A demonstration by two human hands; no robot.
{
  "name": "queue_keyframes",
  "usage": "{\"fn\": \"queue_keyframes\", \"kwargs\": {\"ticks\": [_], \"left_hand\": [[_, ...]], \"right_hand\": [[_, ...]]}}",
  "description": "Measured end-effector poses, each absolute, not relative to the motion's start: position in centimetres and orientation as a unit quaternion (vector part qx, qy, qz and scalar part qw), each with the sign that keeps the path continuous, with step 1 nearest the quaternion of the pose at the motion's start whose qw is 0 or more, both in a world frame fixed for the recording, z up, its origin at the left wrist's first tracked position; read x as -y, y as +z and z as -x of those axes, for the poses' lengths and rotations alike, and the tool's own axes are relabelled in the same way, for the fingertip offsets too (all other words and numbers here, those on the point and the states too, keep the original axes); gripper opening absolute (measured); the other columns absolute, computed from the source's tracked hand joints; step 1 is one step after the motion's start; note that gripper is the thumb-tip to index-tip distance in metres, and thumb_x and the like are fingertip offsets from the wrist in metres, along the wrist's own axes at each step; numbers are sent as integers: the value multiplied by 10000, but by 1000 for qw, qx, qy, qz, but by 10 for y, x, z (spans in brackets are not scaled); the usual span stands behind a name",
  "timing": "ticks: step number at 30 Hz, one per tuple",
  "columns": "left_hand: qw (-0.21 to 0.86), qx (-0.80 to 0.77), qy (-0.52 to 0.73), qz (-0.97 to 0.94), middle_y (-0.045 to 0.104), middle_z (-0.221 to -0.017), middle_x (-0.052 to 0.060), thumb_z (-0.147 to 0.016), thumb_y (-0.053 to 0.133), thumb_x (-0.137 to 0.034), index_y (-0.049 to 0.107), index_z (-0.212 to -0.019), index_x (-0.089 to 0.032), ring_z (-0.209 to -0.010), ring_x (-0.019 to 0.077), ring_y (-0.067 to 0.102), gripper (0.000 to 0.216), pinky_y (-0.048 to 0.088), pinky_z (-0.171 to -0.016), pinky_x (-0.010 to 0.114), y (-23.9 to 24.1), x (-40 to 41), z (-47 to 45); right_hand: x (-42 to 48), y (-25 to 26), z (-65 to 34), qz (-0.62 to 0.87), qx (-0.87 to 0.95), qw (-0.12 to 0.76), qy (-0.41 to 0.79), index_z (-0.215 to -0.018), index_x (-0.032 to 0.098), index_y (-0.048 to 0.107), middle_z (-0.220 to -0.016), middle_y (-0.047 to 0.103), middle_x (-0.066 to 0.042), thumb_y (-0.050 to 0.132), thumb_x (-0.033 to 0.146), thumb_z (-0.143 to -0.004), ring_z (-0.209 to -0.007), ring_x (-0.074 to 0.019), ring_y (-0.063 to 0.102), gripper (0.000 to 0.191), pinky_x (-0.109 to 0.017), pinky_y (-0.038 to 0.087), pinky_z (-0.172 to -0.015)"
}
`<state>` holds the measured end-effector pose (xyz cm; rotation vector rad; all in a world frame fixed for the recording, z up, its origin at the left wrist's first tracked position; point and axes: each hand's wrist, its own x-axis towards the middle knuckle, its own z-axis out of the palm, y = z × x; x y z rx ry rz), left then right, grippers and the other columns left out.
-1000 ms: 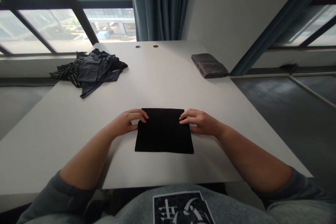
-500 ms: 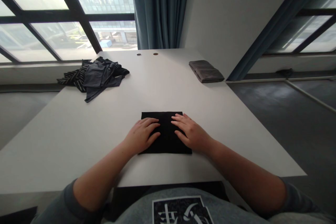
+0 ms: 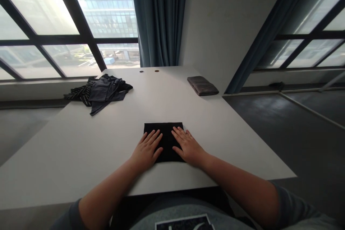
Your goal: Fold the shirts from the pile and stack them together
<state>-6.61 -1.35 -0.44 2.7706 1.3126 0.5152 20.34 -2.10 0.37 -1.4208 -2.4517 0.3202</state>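
A folded black cloth [image 3: 164, 132] lies flat on the white table [image 3: 81, 143], close to the near edge. My left hand [image 3: 147, 150] rests palm down on the cloth's left half, fingers stretched out and slightly apart. My right hand [image 3: 187, 146] lies flat on the right half in the same way. Both hands press on the cloth and hold nothing. The near part of the cloth is hidden under my palms.
A heap of dark and striped garments [image 3: 101, 90] sits at the table's far left. A folded grey cloth [image 3: 202, 86] lies at the far right corner. Two round cable holes [image 3: 148, 71] mark the far edge. Windows and a curtain stand behind.
My hands moved from the cloth's side edges onto its top and now lie flat with fingers spread. The view has tilted upward, so the table sits lower in the picture.
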Motion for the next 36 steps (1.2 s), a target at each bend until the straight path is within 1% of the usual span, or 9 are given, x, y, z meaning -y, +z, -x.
{"fn": "queue_keyframes", "kwargs": {"ticks": [6,10,13,15,20,25,30,33,36], "left_hand": [[10,-457,169,-873,324,-1704,122,-1075,392,-450,306,-1662,-193,-1601,295,245,646,267,-1289,523,-15,19,70],[9,-518,161,-840,233,-1731,144,-1083,334,-464,280,-1664,-139,-1616,295,183,668,225,-1302,527,-20,18,73],[25,-632,138,-762,260,-1707,213,-1084,303,-470,289,-1647,-60,-1607,354,191,697,172,-1291,605,-22,7,80],[46,-670,119,-731,304,-1683,239,-1084,306,-459,341,-1620,-34,-1601,384,197,685,164,-1278,635,-21,-3,86],[103,-654,154,-734,372,-1679,149,-1080,348,-406,519,-1534,-151,-1600,366,217,548,186,-1278,617,-17,-20,92],[163,-604,222,-748,493,-1614,121,-1026,480,-403,593,-1465,-182,-1568,338,326,504,220,-1290,569,-17,-25,92],[194,-586,265,-741,591,-1522,149,-975,553,-416,664,-1358,-174,-1504,340,442,467,242,-1285,564,-18,-30,97],[223,-584,294,-723,604,-1506,148,-939,607,-406,670,-1340,-190,-1491,341,458,460,240,-1285,567,-17,-30,99],[280,-559,344,-700,629,-1480,125,-901,660,-381,664,-1335,-222,-1464,336,489,462,268,-1276,556,-14,-27,98]], "right_hand": [[20,-13,-213,529,829,165,73,-1678,73,203,-1717,139,-241,425,524,-1052,-1615,-336,176,803,-587,244,-1284],[19,-20,-217,595,792,120,64,-1682,51,165,-1713,203,-224,354,629,-1039,-1618,-352,147,884,-582,166,-1303],[14,-21,-218,646,755,89,67,-1677,52,200,-1714,227,-203,330,694,-1018,-1620,-365,129,930,-574,106,-1311],[10,-20,-218,663,740,87,72,-1664,48,253,-1717,216,-205,311,703,-1018,-1623,-358,116,922,-564,97,-1311],[0,-20,-219,661,737,104,95,-1603,11,392,-1712,214,-221,311,635,-1041,-1624,-365,94,844,-551,106,-1311],[-9,-21,-222,609,761,168,147,-1613,28,380,-1670,340,-211,435,556,-1016,-1608,-367,186,799,-543,176,-1310],[-13,-22,-228,578,744,260,214,-1519,140,551,-1596,486,-164,595,512,-945,-1584,-355,273,686,-547,216,-1306],[-11,-20,-229,565,705,331,273,-1458,185,609,-1529,562,-151,686,497,-891,-1524,-346,396,652,-548,287,-1280],[-7,-15,-226,530,661,397,352,-1406,218,633,-1422,649,-126,730,464,-866,-1365,-329,575,601,-550,401,-1207]]}}
